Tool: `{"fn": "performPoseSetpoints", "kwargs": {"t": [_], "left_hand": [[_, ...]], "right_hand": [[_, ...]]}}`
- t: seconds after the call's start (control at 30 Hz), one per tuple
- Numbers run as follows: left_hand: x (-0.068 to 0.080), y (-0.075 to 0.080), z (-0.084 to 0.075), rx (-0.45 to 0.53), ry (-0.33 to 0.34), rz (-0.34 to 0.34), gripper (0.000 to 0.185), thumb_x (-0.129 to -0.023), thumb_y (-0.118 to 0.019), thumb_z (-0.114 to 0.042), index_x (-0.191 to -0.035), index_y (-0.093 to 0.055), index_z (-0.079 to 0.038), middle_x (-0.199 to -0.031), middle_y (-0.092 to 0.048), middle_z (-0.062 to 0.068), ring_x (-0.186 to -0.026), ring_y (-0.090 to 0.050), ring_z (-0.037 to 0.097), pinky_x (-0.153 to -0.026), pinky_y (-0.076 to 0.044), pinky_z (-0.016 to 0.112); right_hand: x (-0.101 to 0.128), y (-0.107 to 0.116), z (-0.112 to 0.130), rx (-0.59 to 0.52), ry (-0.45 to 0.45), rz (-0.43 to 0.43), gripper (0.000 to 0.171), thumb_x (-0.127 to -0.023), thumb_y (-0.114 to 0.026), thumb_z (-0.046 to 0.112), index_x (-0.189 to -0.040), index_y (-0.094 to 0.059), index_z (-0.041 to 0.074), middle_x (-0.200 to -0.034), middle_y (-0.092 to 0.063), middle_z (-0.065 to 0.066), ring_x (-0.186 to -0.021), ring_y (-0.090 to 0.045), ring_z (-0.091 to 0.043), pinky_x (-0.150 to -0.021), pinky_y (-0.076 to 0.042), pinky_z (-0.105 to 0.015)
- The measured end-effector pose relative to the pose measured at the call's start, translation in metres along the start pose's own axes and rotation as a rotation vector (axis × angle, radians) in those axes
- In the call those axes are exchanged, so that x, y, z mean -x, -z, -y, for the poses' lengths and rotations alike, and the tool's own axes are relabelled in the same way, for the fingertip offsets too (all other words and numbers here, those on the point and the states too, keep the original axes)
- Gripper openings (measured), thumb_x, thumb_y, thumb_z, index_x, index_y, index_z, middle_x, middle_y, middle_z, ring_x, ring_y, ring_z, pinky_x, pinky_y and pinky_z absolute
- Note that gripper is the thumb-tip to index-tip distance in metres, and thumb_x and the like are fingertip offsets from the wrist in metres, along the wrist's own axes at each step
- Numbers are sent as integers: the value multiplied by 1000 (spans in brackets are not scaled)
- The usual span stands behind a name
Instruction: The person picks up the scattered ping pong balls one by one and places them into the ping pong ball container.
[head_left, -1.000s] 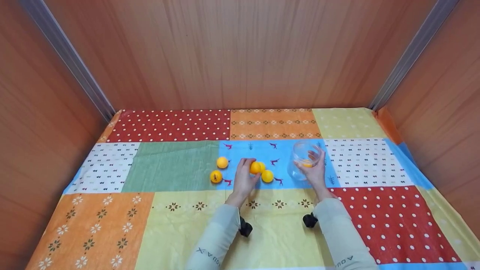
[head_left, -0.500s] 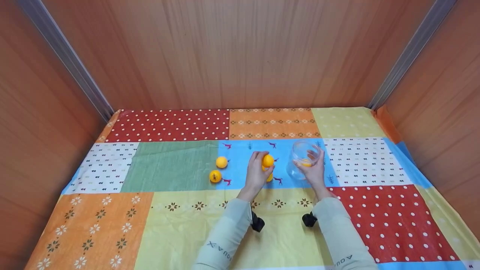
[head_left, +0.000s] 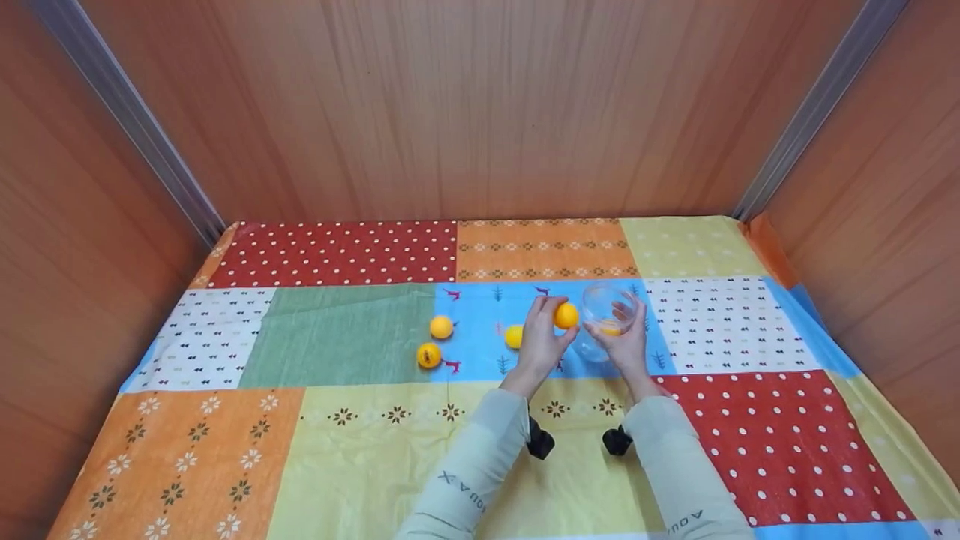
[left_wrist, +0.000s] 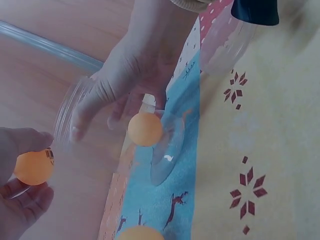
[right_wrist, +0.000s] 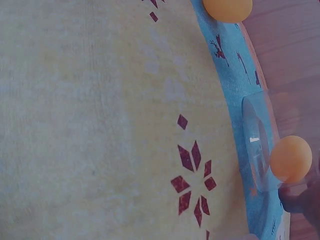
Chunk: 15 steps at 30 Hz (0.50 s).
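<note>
Near the jar's mouth my left hand [head_left: 541, 341] pinches an orange ping-pong ball [head_left: 566, 316] between thumb and fingers. Dark print shows on that ball [left_wrist: 35, 166] in the left wrist view. My right hand [head_left: 628, 342] grips a clear jar [head_left: 592, 349] round its upper part, its open mouth tilted up. Through the wall of the jar one orange ball [left_wrist: 145, 129] is visible inside; the right wrist view shows this inner ball [right_wrist: 291, 159] too. Just left of my left hand a yellow-orange ball [head_left: 514, 337] lies on the blue patch.
Two more balls lie further left, an orange ball [head_left: 441, 327] and a printed ball [head_left: 429, 355] nearer me. A patchwork tablecloth [head_left: 352, 330] covers the table. Wooden panels [head_left: 480, 112] stand at the back and both sides.
My left hand has carried its ball rightward from the group of balls to beside the jar's mouth. The right hand and jar have stayed nearly still.
</note>
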<state>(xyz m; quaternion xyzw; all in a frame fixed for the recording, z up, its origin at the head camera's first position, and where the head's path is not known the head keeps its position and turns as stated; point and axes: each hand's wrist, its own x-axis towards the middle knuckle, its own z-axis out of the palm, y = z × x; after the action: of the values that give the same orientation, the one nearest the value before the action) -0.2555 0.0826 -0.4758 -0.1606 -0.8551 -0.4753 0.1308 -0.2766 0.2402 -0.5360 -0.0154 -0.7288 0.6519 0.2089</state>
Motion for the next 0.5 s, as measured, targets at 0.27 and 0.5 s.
{"fn": "performPoseSetpoints", "kwargs": {"t": [0.27,0.5], "left_hand": [[-10,-10,-15,-8,-26,43,42,-77,-68,-12,-116,-54,-5,-107,-48,4,-94,-50,15,-82,-43,21],[-20,-17,-27,-70,-25,74,41,-79,-68,-17,-116,-54,-7,-108,-49,3,-95,-50,14,-82,-43,20]], "right_hand": [[0,1,0,-33,23,30,80,-68,-70,-8,-131,-21,1,-127,-33,-30,-117,-31,-42,-99,-25,-48],[1,3,3,24,-24,48,79,-72,-71,2,-133,-22,9,-131,-32,-18,-119,-31,-35,-99,-27,-45]]}}
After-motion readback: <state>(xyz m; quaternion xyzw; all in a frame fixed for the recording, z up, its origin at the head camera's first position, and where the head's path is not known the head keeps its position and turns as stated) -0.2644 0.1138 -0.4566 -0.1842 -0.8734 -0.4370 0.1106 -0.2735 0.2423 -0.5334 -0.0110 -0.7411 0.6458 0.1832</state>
